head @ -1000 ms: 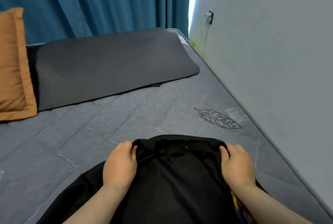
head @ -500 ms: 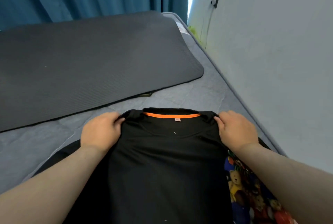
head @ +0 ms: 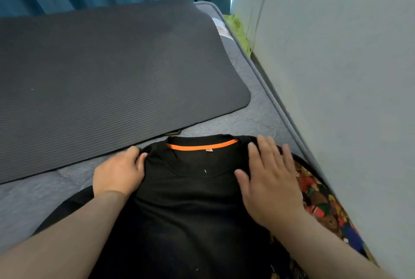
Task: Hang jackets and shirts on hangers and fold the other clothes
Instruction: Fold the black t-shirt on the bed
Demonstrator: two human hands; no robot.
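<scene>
Fingers of the right hand are spread flat on the black shirt (orange-trimmed neckline); its shoulder is pinched by the left hand, near the bed's wall-side edge.

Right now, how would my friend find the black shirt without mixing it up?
Find the big dark mat on the grey bed. Just in front of it lies the black shirt, under both hands. Only it has an orange strip inside the collar.

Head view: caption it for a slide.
Left hand grips black orange-collared shirt; right hand presses it flat.
</scene>
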